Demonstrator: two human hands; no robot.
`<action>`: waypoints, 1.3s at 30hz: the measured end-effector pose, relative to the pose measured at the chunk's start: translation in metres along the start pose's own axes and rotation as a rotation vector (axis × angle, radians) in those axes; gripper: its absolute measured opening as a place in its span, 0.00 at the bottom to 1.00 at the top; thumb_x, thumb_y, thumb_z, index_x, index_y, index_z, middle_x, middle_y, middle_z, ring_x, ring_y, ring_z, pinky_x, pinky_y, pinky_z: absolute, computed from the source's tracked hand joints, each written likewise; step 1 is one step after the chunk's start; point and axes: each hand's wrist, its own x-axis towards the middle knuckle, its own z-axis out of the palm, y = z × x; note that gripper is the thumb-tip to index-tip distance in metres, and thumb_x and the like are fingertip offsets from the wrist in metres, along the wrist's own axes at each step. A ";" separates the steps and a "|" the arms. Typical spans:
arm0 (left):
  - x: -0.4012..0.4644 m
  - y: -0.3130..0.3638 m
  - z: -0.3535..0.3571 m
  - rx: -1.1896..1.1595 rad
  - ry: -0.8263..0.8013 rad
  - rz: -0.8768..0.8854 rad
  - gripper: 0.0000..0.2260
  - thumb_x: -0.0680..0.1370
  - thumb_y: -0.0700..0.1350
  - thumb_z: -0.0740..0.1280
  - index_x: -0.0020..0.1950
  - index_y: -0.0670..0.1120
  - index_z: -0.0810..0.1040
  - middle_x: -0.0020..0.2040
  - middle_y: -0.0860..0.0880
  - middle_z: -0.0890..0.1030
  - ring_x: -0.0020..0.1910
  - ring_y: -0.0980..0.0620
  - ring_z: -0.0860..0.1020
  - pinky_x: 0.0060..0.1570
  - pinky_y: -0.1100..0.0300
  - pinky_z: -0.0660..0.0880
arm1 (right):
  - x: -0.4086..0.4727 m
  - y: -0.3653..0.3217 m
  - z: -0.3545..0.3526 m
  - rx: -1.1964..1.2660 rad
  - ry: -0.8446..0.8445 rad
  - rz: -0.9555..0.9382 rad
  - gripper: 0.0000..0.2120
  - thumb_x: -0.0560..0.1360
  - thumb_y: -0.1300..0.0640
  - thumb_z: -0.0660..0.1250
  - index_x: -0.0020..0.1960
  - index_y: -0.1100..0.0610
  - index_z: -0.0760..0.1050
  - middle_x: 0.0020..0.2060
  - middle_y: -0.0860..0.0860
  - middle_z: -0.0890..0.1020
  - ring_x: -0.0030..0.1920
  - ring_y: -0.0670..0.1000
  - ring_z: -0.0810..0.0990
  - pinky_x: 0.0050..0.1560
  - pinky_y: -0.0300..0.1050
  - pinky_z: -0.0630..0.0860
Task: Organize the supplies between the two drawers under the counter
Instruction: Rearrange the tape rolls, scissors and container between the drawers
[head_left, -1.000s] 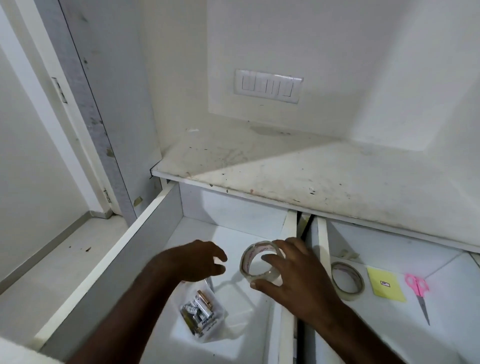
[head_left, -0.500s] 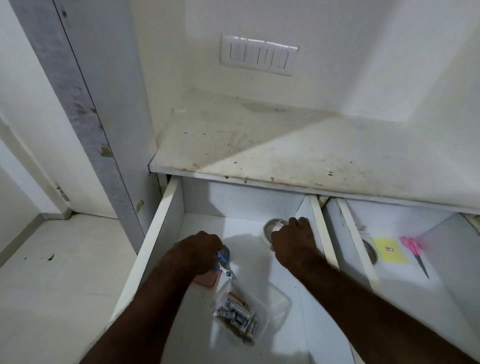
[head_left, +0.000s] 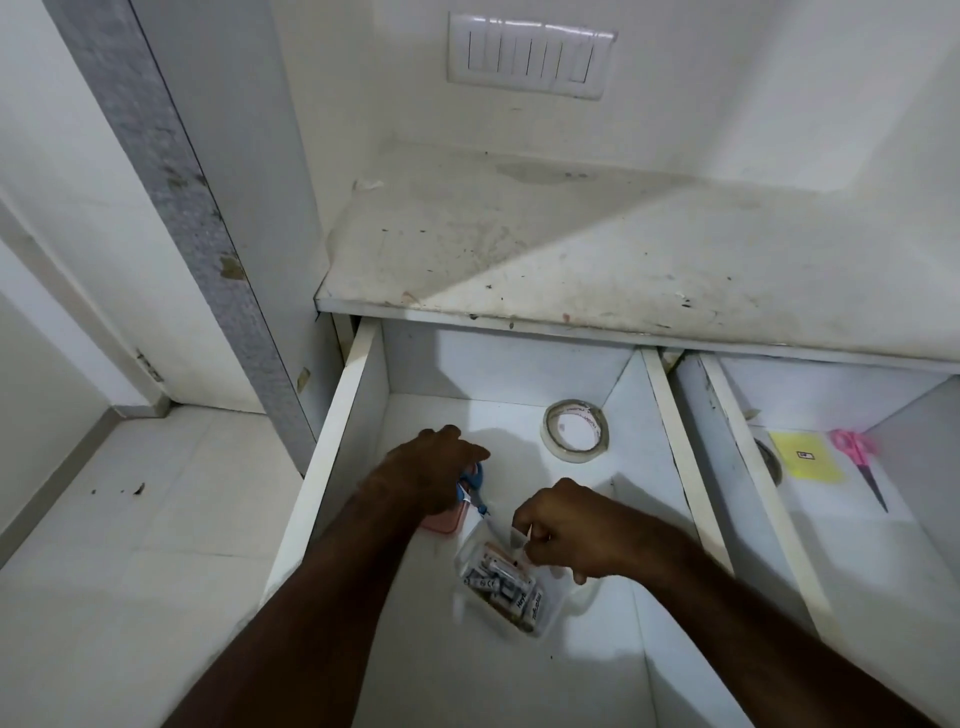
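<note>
In left drawer (head_left: 670, 431), battery bag (head_left: 511, 587) lengthwise.

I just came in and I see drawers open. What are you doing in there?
A person is sorting supplies in two open drawers under the counter. In the left drawer, the left hand is on blue-handled scissors, and the right hand pinches the top of a clear bag of batteries. A roll of clear tape lies flat at the back of that drawer. In the right drawer lie a yellow notepad and pink scissors.
</note>
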 end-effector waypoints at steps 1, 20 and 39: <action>0.001 0.001 -0.001 0.000 0.002 -0.001 0.30 0.74 0.42 0.72 0.74 0.53 0.67 0.71 0.44 0.69 0.68 0.43 0.70 0.67 0.51 0.71 | -0.001 0.001 -0.001 -0.002 0.016 -0.019 0.00 0.77 0.59 0.68 0.48 0.55 0.77 0.42 0.51 0.83 0.37 0.56 0.85 0.35 0.47 0.83; -0.010 0.010 0.009 -0.133 -0.068 -0.396 0.56 0.67 0.59 0.77 0.80 0.49 0.40 0.71 0.36 0.62 0.68 0.34 0.66 0.66 0.42 0.70 | 0.005 0.014 0.005 0.132 0.111 0.062 0.06 0.75 0.56 0.71 0.49 0.57 0.79 0.38 0.46 0.82 0.38 0.49 0.86 0.35 0.39 0.82; -0.050 0.016 -0.082 -0.237 0.376 0.002 0.20 0.73 0.35 0.72 0.63 0.48 0.80 0.57 0.48 0.83 0.49 0.53 0.79 0.47 0.64 0.74 | 0.003 0.003 -0.006 0.537 0.513 -0.053 0.17 0.80 0.45 0.63 0.65 0.50 0.74 0.51 0.49 0.82 0.45 0.49 0.84 0.38 0.53 0.85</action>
